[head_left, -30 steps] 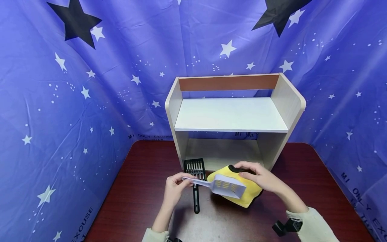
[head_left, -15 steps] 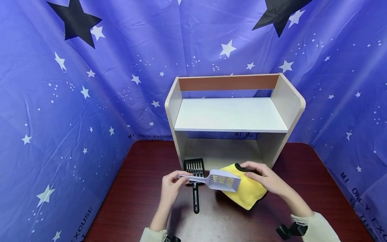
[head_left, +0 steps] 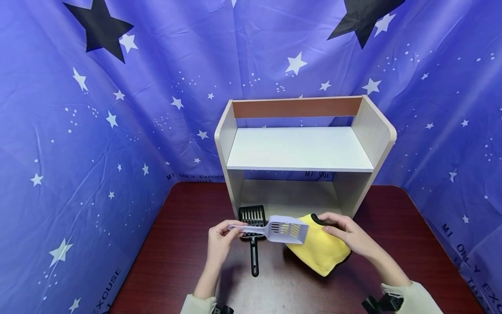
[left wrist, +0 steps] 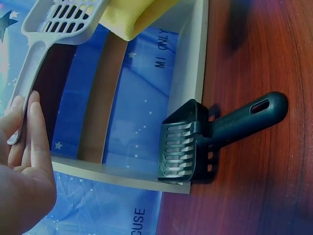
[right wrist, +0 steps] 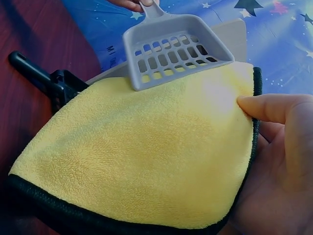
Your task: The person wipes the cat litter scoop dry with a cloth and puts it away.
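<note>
A pale lilac slotted litter scoop (head_left: 287, 230) is held by its handle end in my left hand (head_left: 220, 240), between thumb and fingers. My right hand (head_left: 347, 233) pinches the edge of a yellow cloth (head_left: 319, 248) with dark trim. In the head view the scoop's head overlaps the cloth's left part. The right wrist view has the scoop's front lip at the cloth's upper edge; whether they touch I cannot tell. A black slotted litter scoop (left wrist: 181, 142) lies below my left hand, its head by the shelf's front left corner and its handle towards me.
A two-level shelf unit (head_left: 300, 150) with a white upper board stands at the back of the dark red table (head_left: 188, 218). Behind and beside it hangs a blue curtain (head_left: 176, 87) with stars.
My right hand has moved right with the cloth. My left hand has shifted slightly left and up with the lilac scoop, whose head now overlaps less of the cloth.
</note>
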Available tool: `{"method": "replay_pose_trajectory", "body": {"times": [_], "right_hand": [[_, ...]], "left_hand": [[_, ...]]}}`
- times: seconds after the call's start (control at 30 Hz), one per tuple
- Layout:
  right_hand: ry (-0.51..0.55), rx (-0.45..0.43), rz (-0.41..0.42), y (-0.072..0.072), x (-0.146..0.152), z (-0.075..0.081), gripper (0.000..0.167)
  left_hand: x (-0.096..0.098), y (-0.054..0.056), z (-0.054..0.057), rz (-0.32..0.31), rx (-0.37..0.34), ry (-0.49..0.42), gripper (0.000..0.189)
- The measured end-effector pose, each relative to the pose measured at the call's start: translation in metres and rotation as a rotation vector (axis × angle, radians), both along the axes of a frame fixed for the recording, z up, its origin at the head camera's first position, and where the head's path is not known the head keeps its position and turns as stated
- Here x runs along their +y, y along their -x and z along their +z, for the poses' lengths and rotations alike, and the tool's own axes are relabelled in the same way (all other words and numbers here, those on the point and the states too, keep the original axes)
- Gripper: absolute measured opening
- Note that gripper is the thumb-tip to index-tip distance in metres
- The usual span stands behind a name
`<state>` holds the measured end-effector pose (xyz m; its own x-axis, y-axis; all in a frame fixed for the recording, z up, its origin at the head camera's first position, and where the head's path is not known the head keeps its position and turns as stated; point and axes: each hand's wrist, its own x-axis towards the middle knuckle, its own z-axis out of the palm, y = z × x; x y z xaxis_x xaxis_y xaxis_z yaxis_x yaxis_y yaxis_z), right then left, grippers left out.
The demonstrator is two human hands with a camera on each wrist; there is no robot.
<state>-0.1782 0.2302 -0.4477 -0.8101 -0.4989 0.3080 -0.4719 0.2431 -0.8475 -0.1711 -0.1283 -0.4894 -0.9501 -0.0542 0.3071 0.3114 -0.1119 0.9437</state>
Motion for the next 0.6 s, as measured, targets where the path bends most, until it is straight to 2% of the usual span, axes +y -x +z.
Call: {"method": "replay_pose_trajectory", "body": {"times": [0.23,0.6], "right_hand": [[0.011,-0.006,-0.026,-0.002,0.005,-0.005,0.022],[0.006,-0.024,-0.129,-0.006,0.005,-0.012,0.022]], "left_hand": [[0.0,0.001,-0.001,0.059,-0.019,-0.036,0.017],[0.003,0.003,0.001,0.161,-0.067,-0.127,0.022]]}}
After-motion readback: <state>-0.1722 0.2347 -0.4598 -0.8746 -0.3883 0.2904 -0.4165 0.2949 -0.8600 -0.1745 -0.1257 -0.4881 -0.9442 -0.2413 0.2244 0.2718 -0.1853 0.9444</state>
